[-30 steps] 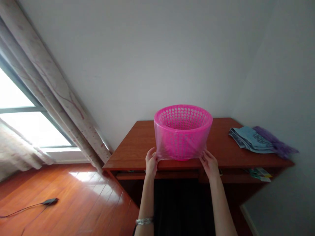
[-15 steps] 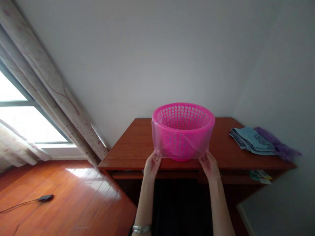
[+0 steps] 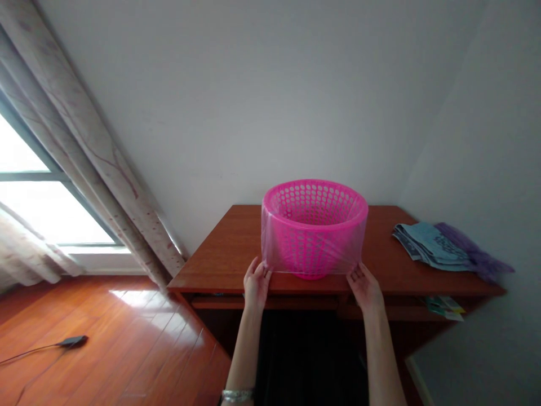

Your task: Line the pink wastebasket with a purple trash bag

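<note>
A round pink plastic basket (image 3: 315,226) with a pattern of holes stands upright on the wooden desk (image 3: 224,248). Thin clear plastic, seemingly a bag (image 3: 274,251), is folded over the rim and hangs down the basket's near side. My left hand (image 3: 257,282) pinches the lower left corner of this plastic, its fingers closed at the edge. At the lower right corner, my right hand (image 3: 364,285) grips the same edge. The plastic is stretched between both hands, just in front of the basket's base. The basket's bottom inside is hidden by the near rim.
Folded blue cloths (image 3: 435,245) and a sheer purple bag (image 3: 477,254) lie at the desk's right end. Small packets (image 3: 443,307) stick out of the shelf below. A black adapter (image 3: 72,341) with a cord lies on the floor. Patterned curtains (image 3: 84,129) hang by the window.
My hands have moved slightly apart, each outward with its corner of the plastic, which is now spread wider across the basket's front. The basket stays in place.
</note>
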{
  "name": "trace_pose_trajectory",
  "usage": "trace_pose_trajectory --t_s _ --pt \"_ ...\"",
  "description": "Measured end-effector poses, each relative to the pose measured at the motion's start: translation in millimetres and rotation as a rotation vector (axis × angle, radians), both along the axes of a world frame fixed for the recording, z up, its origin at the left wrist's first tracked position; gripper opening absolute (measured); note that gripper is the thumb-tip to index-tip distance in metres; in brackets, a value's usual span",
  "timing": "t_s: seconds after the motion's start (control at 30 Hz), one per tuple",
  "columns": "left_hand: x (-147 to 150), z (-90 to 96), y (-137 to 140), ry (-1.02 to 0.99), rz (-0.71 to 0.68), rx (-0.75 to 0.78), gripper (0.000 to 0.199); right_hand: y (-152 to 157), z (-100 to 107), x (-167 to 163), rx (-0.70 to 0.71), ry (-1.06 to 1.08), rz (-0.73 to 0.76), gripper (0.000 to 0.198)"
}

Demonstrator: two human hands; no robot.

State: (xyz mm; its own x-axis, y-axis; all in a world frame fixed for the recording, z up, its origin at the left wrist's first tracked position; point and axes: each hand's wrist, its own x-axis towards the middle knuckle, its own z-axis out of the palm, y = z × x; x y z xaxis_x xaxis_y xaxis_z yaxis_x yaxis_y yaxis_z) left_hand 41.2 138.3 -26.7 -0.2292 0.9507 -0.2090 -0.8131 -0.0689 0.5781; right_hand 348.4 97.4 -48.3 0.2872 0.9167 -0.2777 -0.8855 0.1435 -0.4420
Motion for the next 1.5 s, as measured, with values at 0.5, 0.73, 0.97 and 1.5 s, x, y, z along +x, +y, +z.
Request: trace_pose_trajectory --t_s 0.5,0.73,0.97,1.5 --pt "0.0 11.8 -10.7 -0.631 -0.147 0.047 0.032 -9.6 13.6 3.9 0.092 0.136 -0.070 0.019" --pt "-9.6 -1.4 -5.3 -0.555 -0.178 0.073 0.041 -9.7 10.9 7.5 0.099 0.199 -0.089 0.024" --pt "-5.5 5.7 -9.2 -0.385 -0.224 0.044 0.044 -7.0 14.7 -0.9 0.109 -0.043 -0.060 0.040" --pt "14.4 23.9 -16.9 -0.572 -0.263 -0.090 0.044 -18.5 25.4 -18.7 -0.022 0.140 0.072 0.024"
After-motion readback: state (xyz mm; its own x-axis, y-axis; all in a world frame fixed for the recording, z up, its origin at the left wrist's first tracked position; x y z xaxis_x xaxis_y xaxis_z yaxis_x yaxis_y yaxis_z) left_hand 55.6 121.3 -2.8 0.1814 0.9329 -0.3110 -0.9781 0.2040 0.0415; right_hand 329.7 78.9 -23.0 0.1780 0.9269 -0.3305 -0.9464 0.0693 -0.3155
